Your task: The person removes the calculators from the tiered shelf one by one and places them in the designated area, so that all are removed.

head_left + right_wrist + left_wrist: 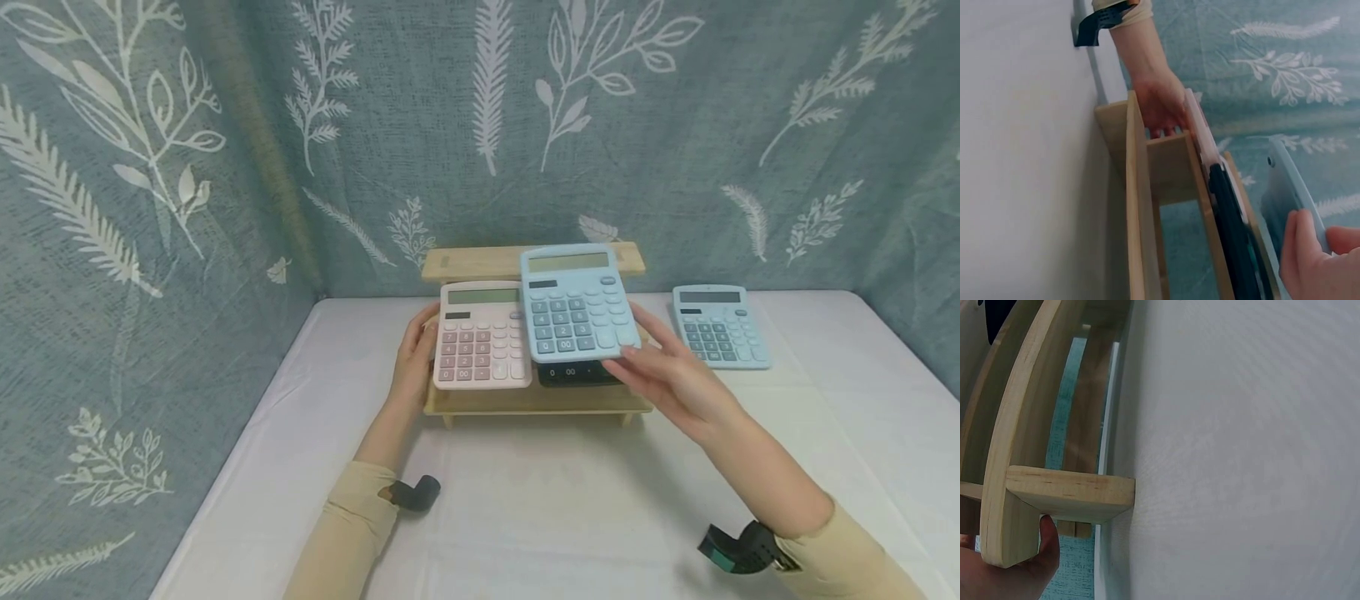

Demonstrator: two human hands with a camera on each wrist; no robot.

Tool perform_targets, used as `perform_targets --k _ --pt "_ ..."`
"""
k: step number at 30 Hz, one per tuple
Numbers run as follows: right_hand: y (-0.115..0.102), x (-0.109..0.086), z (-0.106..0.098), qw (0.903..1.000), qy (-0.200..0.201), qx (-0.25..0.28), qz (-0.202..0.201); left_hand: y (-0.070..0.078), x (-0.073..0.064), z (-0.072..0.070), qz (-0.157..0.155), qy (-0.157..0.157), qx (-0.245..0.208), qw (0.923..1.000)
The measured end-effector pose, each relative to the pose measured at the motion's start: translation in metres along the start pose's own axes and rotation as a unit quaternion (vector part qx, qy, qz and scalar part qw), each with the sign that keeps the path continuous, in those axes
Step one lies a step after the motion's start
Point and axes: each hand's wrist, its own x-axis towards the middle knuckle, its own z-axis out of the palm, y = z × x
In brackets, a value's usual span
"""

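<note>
My right hand (pixel 671 379) pinches a light blue calculator (pixel 581 304) at its lower right corner, thumb in front and fingers behind. In the right wrist view this calculator is apart from the wooden rack (pixel 1136 206). My left hand (pixel 411 358) grips the left end of the rack; in the left wrist view the thumb (pixel 1049 540) lies against its end piece. A pink-and-white calculator (pixel 480 335) leans upright on the rack's left. Beside it stands a black calculator (pixel 558 375), mostly hidden behind the blue one in the head view.
A second light blue calculator (pixel 722 329) lies on the white table (pixel 525 500), right of the rack. Behind the table hangs a green-grey curtain (pixel 420 125) with white leaf patterns. Dark wrist cameras sit on both forearms.
</note>
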Motion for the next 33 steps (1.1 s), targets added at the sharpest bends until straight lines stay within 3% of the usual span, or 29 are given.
perform_targets --k 18,33 --pt "-0.001 -0.029 -0.028 0.9996 0.021 -0.009 -0.019 0.002 -0.002 0.002 -0.005 0.003 0.001 1.0" --pt "0.001 -0.049 -0.061 0.9978 -0.013 0.013 -0.064 0.003 -0.003 0.003 -0.009 0.008 0.013 0.9998"
